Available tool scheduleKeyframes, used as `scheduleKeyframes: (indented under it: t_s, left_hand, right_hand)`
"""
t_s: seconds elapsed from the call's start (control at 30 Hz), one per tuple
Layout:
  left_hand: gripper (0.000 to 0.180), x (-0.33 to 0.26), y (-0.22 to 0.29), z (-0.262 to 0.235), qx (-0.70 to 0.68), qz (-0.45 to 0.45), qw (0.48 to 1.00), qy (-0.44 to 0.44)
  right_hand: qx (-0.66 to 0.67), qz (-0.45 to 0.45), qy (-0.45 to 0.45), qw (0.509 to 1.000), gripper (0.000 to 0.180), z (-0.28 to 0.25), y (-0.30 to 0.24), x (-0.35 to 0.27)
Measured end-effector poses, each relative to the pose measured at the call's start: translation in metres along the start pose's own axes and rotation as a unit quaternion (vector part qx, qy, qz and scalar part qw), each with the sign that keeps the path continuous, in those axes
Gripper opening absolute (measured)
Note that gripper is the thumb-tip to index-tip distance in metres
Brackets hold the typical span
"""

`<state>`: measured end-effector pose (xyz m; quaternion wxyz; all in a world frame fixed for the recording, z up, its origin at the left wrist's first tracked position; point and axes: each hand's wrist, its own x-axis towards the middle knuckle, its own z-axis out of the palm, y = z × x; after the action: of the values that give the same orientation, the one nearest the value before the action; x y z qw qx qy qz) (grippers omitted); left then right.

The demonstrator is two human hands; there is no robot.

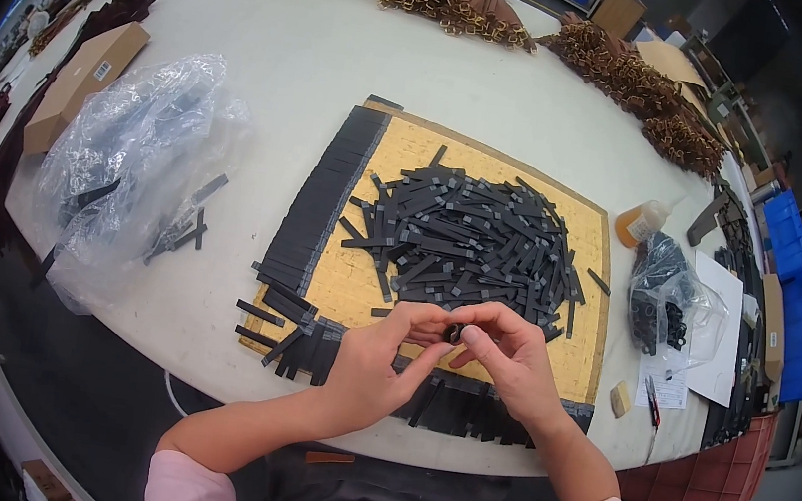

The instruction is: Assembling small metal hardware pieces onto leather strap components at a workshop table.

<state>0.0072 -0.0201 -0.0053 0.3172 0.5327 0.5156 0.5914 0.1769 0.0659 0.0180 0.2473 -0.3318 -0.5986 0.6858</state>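
Both hands meet over the near part of a yellow board (583, 233). A small black strip, bent into a loop (453, 333), is pinched between their fingertips. My left hand (386, 357) is closed on its left side, and my right hand (511, 361) grips it from the right with thumb and forefinger. Just beyond the fingers lies a loose pile of black strips (474, 229) with grey ends. Other black strips stand in a tight row (323, 196) along the board's left edge, and more strips (472, 409) line the near edge, partly under my wrists.
On the left are a clear plastic bag (132, 157) and a cardboard box (86, 87). To the right sit a glue bottle (641, 223), a bag of black rings (660, 302), a yellowish block (620, 400) and a cutter (653, 402). Brown straps with gold buckles (456, 5) lie at the back.
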Motion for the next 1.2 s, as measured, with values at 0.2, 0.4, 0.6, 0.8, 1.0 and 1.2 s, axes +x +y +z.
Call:
scheduleKeyframes:
  t_s: [0.2,0.4,0.6,0.8,1.0,1.2]
  left_hand:
    - [0.039,0.006,0.001,-0.006,0.150,0.129,0.980,-0.007]
    - [0.029,0.004,-0.002,-0.006,0.136,0.131,0.982,-0.005]
    - [0.029,0.004,-0.005,-0.008,0.130,0.163,0.978,-0.007]
    - [0.035,0.008,-0.005,-0.002,0.132,0.204,0.969,-0.038]
    - [0.035,0.002,-0.002,-0.003,0.177,0.186,0.965,-0.043]
    - [0.038,0.003,-0.005,0.010,0.139,0.169,0.973,-0.072]
  right_hand:
    - [0.078,0.053,0.014,0.995,0.016,0.003,0.002,0.003]
    - [0.149,0.134,-0.035,0.979,0.021,0.000,0.002,0.002]
    - [0.226,0.159,-0.071,0.959,0.017,-0.008,0.003,-0.002]
    - [0.156,0.076,-0.052,0.984,0.013,-0.012,0.002,-0.010]
    - [0.122,0.080,-0.058,0.988,0.019,-0.007,0.000,-0.011]
    - [0.101,0.050,0.006,0.994,0.015,-0.004,0.006,-0.024]
